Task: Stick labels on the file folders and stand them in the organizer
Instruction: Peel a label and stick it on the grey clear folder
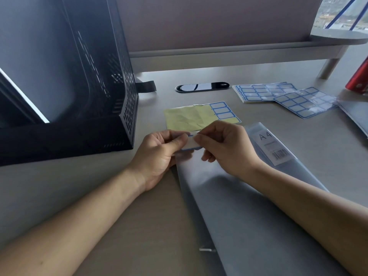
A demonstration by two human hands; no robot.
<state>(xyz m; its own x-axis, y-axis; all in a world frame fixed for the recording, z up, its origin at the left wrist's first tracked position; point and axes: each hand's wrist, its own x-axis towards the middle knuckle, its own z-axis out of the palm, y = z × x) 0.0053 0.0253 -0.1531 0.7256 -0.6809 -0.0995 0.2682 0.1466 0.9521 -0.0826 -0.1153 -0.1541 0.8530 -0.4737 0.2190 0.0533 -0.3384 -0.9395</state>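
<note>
Head view: what sort of surface is this? asks the first.

Second: A pale grey-beige desk (59,186) with a black oval cable port (202,87) set into it. Behind it stands a dull mauve partition (199,22), and a low grey shelf (239,48) on legs runs along its foot. A window (342,12) shows at the top right corner.

First: And the hands?

Second: The left hand (161,148) pinches one end of a blue-bordered label (190,143), and the right hand (223,146) pinches the other end between thumb and forefinger. The label is over the far end of a translucent grey file folder (249,206). I cannot tell whether it touches the folder. The folder lies flat on the desk and carries an A4 sticker (274,148).

First: Where is the organizer?

Second: The black perforated organizer (79,76) stands at the left, near the left hand.

First: Anything else lying about?

Second: A yellow backing sheet (189,116) with a few labels left at its right edge lies just beyond the hands. Farther right are a stack of label sheets (262,92) and a second, overlapping sheet (304,101). A red object (358,78) sits at the right edge.
</note>
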